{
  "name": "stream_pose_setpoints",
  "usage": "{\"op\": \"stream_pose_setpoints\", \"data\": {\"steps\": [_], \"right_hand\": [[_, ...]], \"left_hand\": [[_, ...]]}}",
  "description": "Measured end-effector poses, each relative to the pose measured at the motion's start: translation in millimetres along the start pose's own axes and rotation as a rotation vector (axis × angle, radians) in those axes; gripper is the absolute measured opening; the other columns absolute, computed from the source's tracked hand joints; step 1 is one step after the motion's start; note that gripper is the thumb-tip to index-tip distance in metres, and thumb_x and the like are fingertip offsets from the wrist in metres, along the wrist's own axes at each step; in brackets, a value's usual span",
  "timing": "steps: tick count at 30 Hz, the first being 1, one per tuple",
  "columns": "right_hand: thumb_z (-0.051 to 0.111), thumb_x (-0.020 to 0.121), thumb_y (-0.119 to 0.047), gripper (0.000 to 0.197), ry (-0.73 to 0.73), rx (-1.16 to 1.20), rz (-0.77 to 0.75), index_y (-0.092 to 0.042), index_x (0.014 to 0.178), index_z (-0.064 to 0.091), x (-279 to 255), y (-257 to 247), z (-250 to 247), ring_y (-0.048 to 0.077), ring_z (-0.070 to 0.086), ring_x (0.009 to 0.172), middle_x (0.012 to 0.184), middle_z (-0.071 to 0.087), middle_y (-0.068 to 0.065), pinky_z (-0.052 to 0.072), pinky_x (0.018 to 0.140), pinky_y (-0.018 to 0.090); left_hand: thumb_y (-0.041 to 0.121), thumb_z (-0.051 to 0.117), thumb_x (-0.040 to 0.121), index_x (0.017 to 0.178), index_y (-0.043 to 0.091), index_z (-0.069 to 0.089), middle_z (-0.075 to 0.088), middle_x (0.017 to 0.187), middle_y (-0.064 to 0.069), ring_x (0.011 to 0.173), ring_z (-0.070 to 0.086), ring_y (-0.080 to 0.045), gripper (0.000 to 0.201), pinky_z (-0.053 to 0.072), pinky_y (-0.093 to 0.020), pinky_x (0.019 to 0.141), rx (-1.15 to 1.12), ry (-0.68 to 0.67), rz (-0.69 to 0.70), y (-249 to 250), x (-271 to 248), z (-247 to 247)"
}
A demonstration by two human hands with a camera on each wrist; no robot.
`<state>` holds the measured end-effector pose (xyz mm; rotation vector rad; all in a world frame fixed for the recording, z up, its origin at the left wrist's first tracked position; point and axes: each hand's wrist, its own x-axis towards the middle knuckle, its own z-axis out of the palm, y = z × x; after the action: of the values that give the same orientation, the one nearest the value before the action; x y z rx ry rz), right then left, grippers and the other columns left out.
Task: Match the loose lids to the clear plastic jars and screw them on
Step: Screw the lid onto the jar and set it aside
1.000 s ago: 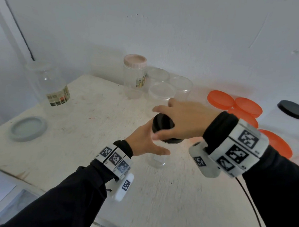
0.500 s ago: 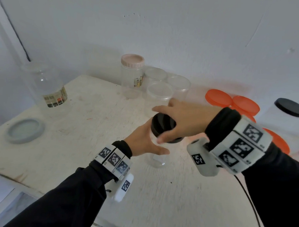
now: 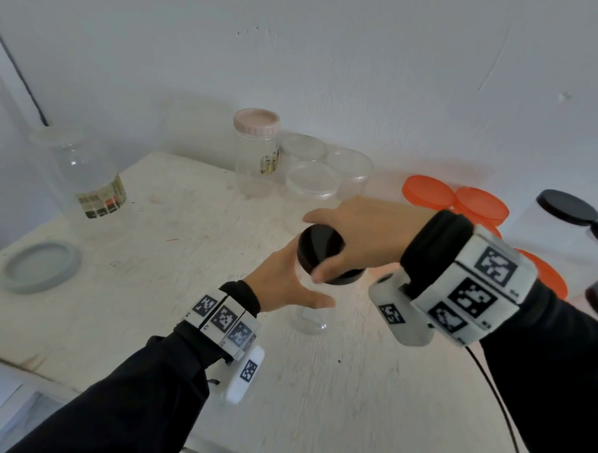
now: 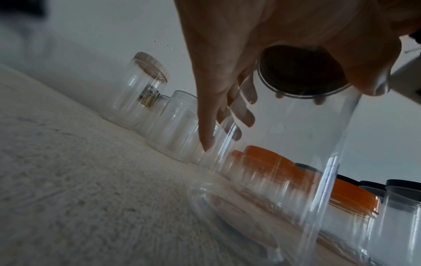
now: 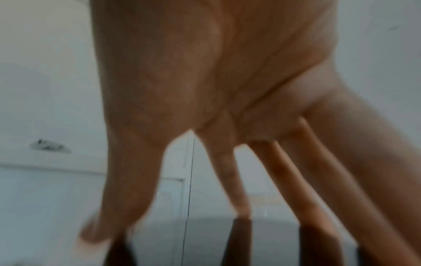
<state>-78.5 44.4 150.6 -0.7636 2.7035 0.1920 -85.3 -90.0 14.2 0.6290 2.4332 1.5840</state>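
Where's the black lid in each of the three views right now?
Head: black lid at centre, on the clear jar, under the right hand.
Left wrist: upper right, its underside seen through the jar wall.
Right wrist: bottom edge, dark between the fingers.
Shared landmark: the right hand gripping it.

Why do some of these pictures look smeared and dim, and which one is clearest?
Head view is clearest: evenly lit, soft shadows on the wall, edges bent by the wide lens. Left wrist view is dim and tilted; the jar streaks with blur and glints, with the black lid dark under the right hand. Right wrist view is the most smeared, its fingers backlit against a pale wall.
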Motion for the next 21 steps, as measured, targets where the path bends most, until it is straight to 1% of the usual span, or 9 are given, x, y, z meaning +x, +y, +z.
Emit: {"op": "stream_pose_setpoints", "data": {"steps": [2, 4, 8, 10, 12, 14, 16, 18, 21], "right_hand": [[0.072, 0.075, -0.044, 0.079, -0.09, -0.009, -0.091, -0.034, 0.14, 0.03, -3, 2, -7, 0.019, 0.045, 0.111, 0.125, 0.039, -0.001, 0.04, 0.087, 0.026], [0.076, 0.071, -0.04, 0.075, -0.051, -0.002, -0.113, -0.037, 0.135, 0.037, -2, 3, -6, 0.017, 0.045, 0.103, 0.115, 0.039, -0.004, 0.039, 0.079, 0.024], [0.062, 0.074, -0.062, 0.056, 0.183, 0.0, 0.01, -0.02, 0.11, 0.055, 1, -4, 7, 0.008, 0.047, 0.07, 0.081, 0.048, -0.007, 0.035, 0.056, 0.019], [0.054, 0.076, -0.068, 0.057, 0.281, -0.062, 0.066, -0.015, 0.097, 0.055, 2, -8, 13, 0.006, 0.043, 0.06, 0.071, 0.047, -0.006, 0.032, 0.051, 0.019], [0.05, 0.076, -0.072, 0.064, 0.239, -0.09, 0.079, -0.017, 0.107, 0.054, 1, -7, 14, 0.008, 0.046, 0.065, 0.076, 0.048, -0.005, 0.035, 0.055, 0.021], [0.055, 0.076, -0.068, 0.07, 0.06, -0.031, 0.031, -0.026, 0.131, 0.042, -3, -1, 8, 0.013, 0.05, 0.086, 0.101, 0.049, -0.003, 0.042, 0.071, 0.025], [0.066, 0.077, -0.052, 0.076, -0.069, 0.024, -0.073, -0.036, 0.14, 0.029, -7, 2, 1, 0.016, 0.046, 0.106, 0.123, 0.038, -0.002, 0.042, 0.087, 0.026], [0.071, 0.075, -0.041, 0.073, -0.039, 0.034, -0.114, -0.04, 0.137, 0.033, -6, 4, 1, 0.017, 0.045, 0.105, 0.12, 0.037, -0.003, 0.041, 0.083, 0.024], [0.067, 0.073, -0.054, 0.063, 0.129, 0.054, -0.001, -0.034, 0.128, 0.044, -4, -1, 8, 0.015, 0.047, 0.087, 0.098, 0.042, -0.004, 0.038, 0.064, 0.021]], "left_hand": [[0.028, 0.084, 0.063, 0.123, 0.031, 0.038, 0.052, 0.11, 0.021, 0.107, 0.048, 0.006, 0.077, 0.039, -0.013, 0.087, 0.029, 0.011, 0.003, -1, 0, 1], [0.029, 0.084, 0.062, 0.122, 0.032, 0.038, 0.053, 0.11, 0.02, 0.107, 0.049, 0.004, 0.075, 0.04, -0.014, 0.087, 0.033, 0.009, -0.003, 0, 0, 1], [0.022, 0.084, 0.063, 0.123, 0.034, 0.033, 0.051, 0.108, 0.024, 0.103, 0.048, 0.009, 0.08, 0.04, -0.01, 0.084, -0.025, 0.004, -0.025, 2, -1, 1], [0.02, 0.084, 0.063, 0.124, 0.033, 0.033, 0.051, 0.109, 0.024, 0.103, 0.048, 0.01, 0.08, 0.04, -0.011, 0.085, -0.05, 0.001, -0.028, 2, -2, 1], [0.021, 0.084, 0.063, 0.126, 0.033, 0.034, 0.052, 0.112, 0.023, 0.106, 0.048, 0.009, 0.082, 0.04, -0.013, 0.088, -0.064, -0.002, -0.029, 1, -2, 1], [0.025, 0.085, 0.062, 0.128, 0.032, 0.035, 0.052, 0.116, 0.02, 0.11, 0.049, 0.004, 0.083, 0.04, -0.017, 0.092, -0.044, -0.001, -0.021, -1, -2, 2], [0.028, 0.085, 0.061, 0.125, 0.029, 0.038, 0.054, 0.113, 0.017, 0.109, 0.05, 0.001, 0.079, 0.041, -0.016, 0.09, 0.006, 0.014, -0.008, 0, -2, 2], [0.028, 0.085, 0.062, 0.121, 0.03, 0.039, 0.054, 0.11, 0.019, 0.106, 0.05, 0.003, 0.075, 0.04, -0.011, 0.086, 0.024, 0.02, -0.005, 1, -2, 2], [0.025, 0.085, 0.062, 0.122, 0.033, 0.034, 0.052, 0.109, 0.022, 0.105, 0.049, 0.006, 0.079, 0.04, -0.01, 0.085, 0.01, 0.023, -0.006, 4, -2, 2]]}}
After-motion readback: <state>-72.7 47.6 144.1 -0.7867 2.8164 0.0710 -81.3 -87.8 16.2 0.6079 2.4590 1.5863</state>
